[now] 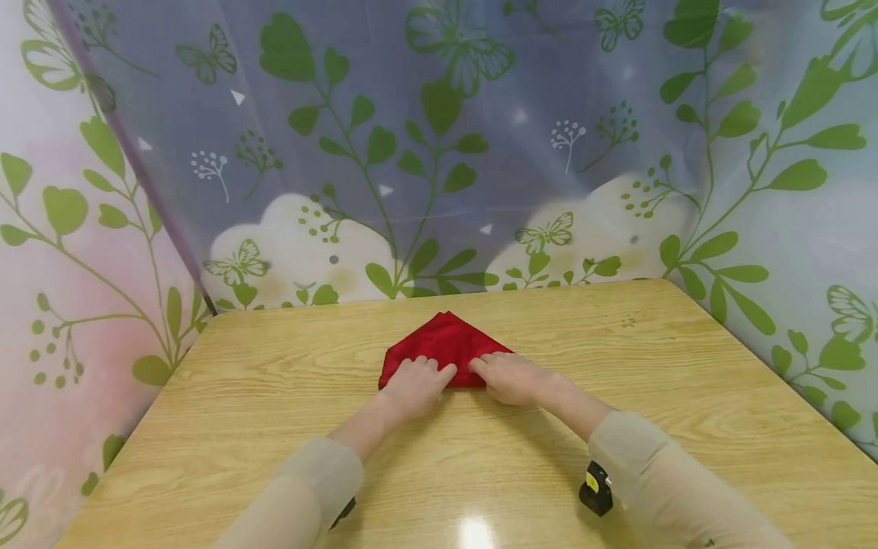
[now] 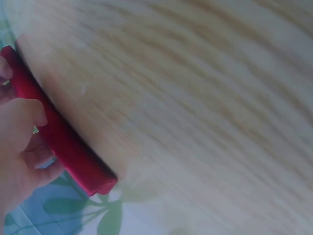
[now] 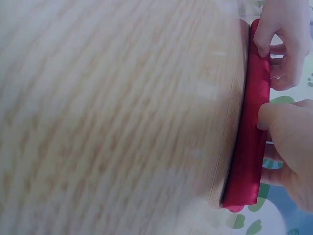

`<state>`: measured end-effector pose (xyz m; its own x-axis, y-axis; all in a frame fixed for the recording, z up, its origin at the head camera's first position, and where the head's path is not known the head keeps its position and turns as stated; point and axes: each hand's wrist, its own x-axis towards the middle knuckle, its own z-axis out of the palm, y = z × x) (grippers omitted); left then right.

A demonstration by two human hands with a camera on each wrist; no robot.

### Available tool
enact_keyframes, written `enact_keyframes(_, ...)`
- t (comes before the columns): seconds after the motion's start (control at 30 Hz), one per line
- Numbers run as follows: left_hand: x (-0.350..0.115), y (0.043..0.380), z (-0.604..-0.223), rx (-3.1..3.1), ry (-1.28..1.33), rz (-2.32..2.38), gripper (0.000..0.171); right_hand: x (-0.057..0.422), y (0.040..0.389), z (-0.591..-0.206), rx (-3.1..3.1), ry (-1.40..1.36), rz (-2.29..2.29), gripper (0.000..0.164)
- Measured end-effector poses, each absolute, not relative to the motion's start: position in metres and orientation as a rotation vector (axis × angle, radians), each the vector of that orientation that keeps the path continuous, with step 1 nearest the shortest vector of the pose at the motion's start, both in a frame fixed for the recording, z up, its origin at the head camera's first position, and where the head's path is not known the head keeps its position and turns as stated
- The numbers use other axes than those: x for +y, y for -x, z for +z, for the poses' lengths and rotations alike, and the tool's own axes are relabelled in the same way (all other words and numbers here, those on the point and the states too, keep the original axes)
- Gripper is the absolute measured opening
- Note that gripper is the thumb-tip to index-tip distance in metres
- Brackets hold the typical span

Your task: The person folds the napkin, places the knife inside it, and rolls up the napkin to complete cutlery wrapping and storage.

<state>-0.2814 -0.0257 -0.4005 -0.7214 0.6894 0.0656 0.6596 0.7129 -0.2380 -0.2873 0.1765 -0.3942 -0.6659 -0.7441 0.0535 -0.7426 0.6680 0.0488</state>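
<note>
A shiny red cloth (image 1: 447, 337) lies on the wooden table, folded, its pointed peak facing the far side. Along its near edge the fabric forms a thick straight roll, seen from the front as a red bar (image 2: 73, 147) in the left wrist view. My left hand (image 1: 416, 385) grips the left part of this edge, thumb on the near face and fingers over the top. Farther right, my right hand (image 1: 511, 377) holds the same edge in a like way. Both hands show along the roll (image 3: 248, 147) in the right wrist view, a short gap between them.
The wooden table (image 1: 288, 358) extends around the cloth. Behind it hangs a curtain (image 1: 446, 152) printed with leaves and butterflies, with similar fabric at both sides. A black wrist device (image 1: 596, 489) sits under the right sleeve.
</note>
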Motion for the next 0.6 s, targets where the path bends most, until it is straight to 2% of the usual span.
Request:
enact_keyframes(0.27, -0.029, 0.286, -0.399, -2.853, 1.094, 0.207, 0.027, 0.176, 0.283, -0.399, -2.848, -1.162, -0.018, 0.026)
enact_keyframes(0.6, -0.031, 0.294, -0.394, -2.900, 1.135, 0.090, 0.029, 0.179, 0.278, -0.409, -2.480, -1.099, -0.211, 0.011)
